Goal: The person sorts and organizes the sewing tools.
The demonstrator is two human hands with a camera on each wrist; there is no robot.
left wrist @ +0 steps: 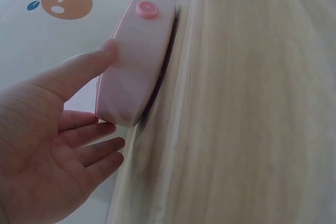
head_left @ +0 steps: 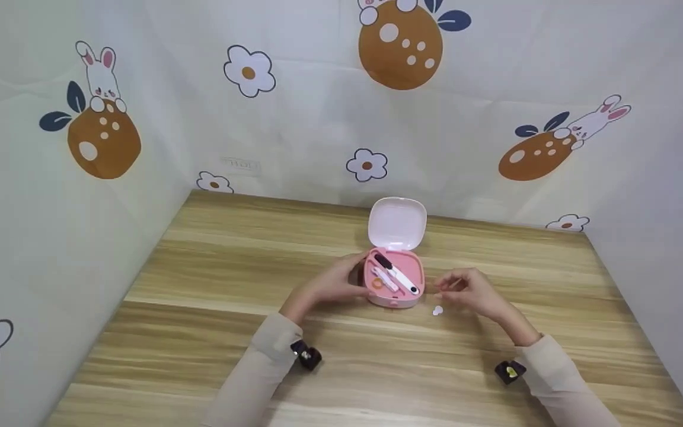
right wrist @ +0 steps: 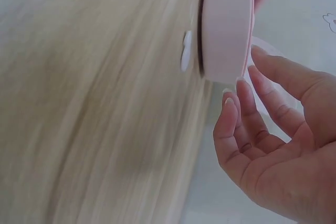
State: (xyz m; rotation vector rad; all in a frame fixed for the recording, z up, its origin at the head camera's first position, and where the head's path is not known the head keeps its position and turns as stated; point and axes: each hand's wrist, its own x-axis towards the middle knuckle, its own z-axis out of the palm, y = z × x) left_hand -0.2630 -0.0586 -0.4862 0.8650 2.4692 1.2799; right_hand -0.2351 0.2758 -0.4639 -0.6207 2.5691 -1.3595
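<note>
A pink and white case (head_left: pixel 404 303) stands on the wooden table with its pale lid (head_left: pixel 398 222) raised. In its pink tray lie a small brush (head_left: pixel 404 279) with dark bristles and a white handle, a pale pink-and-white narrow item (head_left: pixel 385 279) and an orange ring (head_left: pixel 377 283). My left hand (head_left: pixel 341 280) holds the case at its left side, thumb on the outer wall and fingers farther back. Off the right side, my right hand (head_left: pixel 472 293) hovers with loosely bent fingers; nothing shows between them in the right wrist view (right wrist: pixel 286 124).
A small white rounded piece (head_left: pixel 437 310) lies on the table (head_left: pixel 229 255) just right of the case, below my right fingers. Behind and at both sides hangs a pale cloth (head_left: pixel 306 118) printed with rabbits, oranges and flowers.
</note>
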